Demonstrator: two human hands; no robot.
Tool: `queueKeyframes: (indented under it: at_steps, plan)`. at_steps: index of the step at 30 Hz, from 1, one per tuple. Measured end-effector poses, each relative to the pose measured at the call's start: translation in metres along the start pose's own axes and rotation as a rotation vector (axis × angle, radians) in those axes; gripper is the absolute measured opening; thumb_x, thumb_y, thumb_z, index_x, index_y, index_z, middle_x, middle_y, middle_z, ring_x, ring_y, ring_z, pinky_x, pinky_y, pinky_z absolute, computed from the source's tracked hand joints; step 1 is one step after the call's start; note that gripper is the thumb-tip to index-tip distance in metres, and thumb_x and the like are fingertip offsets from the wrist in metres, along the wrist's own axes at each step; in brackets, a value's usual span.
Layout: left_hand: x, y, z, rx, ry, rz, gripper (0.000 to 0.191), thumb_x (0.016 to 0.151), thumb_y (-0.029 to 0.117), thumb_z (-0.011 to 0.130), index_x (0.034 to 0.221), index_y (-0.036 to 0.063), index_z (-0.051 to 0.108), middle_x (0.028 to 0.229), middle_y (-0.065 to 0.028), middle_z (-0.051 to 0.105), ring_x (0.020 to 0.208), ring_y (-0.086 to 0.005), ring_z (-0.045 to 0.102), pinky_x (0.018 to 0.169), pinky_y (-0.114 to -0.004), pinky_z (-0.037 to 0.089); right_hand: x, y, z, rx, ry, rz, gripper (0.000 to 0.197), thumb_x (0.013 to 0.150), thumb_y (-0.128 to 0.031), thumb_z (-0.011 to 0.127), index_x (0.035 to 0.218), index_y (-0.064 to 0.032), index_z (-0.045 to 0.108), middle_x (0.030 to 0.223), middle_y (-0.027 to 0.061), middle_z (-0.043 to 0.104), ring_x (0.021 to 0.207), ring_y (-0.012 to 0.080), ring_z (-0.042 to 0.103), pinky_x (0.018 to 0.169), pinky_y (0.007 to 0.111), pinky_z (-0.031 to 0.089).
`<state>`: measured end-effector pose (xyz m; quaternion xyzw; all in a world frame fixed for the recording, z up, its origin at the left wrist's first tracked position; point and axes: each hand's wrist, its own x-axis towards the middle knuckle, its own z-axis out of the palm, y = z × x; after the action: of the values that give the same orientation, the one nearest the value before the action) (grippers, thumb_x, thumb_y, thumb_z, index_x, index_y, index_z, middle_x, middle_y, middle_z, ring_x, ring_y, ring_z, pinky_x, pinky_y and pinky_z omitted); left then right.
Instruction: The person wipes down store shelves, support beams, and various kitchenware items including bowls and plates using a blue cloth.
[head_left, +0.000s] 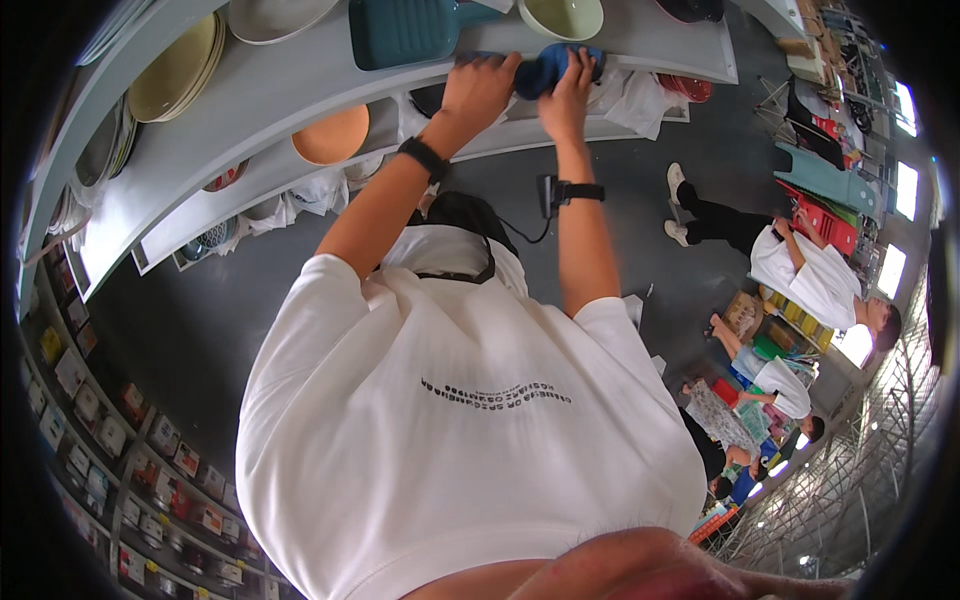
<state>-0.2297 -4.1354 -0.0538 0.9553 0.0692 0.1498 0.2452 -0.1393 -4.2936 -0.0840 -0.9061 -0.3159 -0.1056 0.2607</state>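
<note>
My right hand (568, 94) is closed on a blue item (551, 73) at the front edge of the white shelf (637, 46). It looks soft, like cloth, but blur leaves its kind unclear. Just left of it, my left hand (480, 86) has its fingers curled over a dark blue-grey item (478, 55), mostly covered by the hand. Whether the two dark pieces join cannot be made out. Beyond my left hand lies a teal ridged square dish with a handle (405, 31). A pale green bowl (562, 18) sits beyond my right hand.
Stacked yellow-green plates (176, 67) and a whitish dish (281, 16) rest on the shelf at left. Below are an orange plate (331, 135), white plastic bags (319, 191) and red dishes (686, 87). A person (802, 262) sits at right, others farther back. Boxed goods (165, 480) fill shelves lower left.
</note>
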Motion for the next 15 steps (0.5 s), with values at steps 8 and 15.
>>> queueKeyframes:
  at_steps: [8, 15]
  plan:
    - [-0.046, -0.028, -0.028, 0.073, -0.073, 0.128, 0.047, 0.081, 0.013, 0.066, 0.126, 0.0118, 0.054, 0.118, -0.0079, 0.06, 0.114, -0.0256, 0.058, 0.092, -0.038, 0.048, -0.018, -0.055, 0.01, 0.102, -0.082, -0.066, 0.091, 0.068, 0.003, 0.073, 0.147, -0.0025, 0.027, 0.156, 0.0256, 0.022, 0.146, 0.0494, 0.017, 0.117, 0.057, 0.022]
    - [-0.062, -0.014, -0.033, 0.161, -0.029, 0.088, 0.071, 0.081, 0.01, 0.064, 0.148, 0.009, 0.04, 0.153, -0.0127, 0.039, 0.144, -0.0295, 0.033, 0.117, -0.046, 0.027, -0.016, -0.065, -0.008, -0.014, -0.136, -0.082, 0.098, 0.068, -0.027, 0.085, 0.147, -0.0066, 0.032, 0.156, 0.0198, 0.027, 0.146, 0.0416, 0.023, 0.111, 0.066, 0.025]
